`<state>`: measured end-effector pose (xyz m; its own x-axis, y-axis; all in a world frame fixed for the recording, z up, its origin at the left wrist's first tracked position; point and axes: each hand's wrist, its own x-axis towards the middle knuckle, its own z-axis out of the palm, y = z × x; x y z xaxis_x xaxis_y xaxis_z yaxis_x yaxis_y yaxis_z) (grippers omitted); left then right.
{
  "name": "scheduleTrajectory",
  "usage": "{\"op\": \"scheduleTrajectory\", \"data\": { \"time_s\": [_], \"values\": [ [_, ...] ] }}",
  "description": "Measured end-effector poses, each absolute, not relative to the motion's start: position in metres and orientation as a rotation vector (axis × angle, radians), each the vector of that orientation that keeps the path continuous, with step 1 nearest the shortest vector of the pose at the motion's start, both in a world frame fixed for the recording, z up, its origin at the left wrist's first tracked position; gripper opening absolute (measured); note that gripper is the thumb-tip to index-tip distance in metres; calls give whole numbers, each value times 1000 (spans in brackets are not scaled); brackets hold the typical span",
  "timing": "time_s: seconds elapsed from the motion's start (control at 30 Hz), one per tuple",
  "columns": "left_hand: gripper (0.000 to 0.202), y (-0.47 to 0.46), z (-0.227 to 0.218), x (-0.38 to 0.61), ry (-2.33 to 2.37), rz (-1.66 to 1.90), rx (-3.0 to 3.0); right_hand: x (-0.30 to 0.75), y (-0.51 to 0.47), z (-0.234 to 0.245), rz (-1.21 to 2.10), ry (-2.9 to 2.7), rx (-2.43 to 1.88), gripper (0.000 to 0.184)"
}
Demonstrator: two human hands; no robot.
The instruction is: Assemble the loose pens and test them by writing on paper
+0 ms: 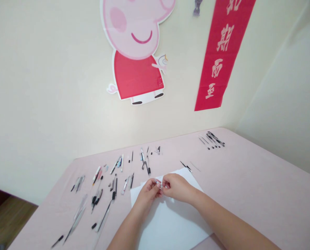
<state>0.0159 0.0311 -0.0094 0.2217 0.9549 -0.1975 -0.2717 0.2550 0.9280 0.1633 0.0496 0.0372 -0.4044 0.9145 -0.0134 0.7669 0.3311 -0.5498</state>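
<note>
Two hands pinching one small pale piece, one white sheet below.

Left of the paper: loose pens crowd the table, leaving narrow gaps.
Right of the paper: wide passage, up to the far pen cluster.
Far edge: wall blocks.
Between left hand and right hand: small white piece, apparently; blurred.
</note>
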Motion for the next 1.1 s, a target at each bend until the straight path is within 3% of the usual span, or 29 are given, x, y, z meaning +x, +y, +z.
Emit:
{"op": "scheduleTrajectory", "data": {
  "time_s": [0.2,0.33,0.67,1.1],
  "values": [
    [25,29,-2,12,942,1107,845,171,59,38,822,-2267,-1403,18],
    [24,31,-3,10,954,1140,739,201,82,43,723,-2161,-1467,24],
    [15,33,-3,8,938,1219,527,295,119,25,461,-1909,-2122,14],
    [4,35,-1,7,888,1247,395,292,122,14,381,-1946,-2131,15]
  ]
}}
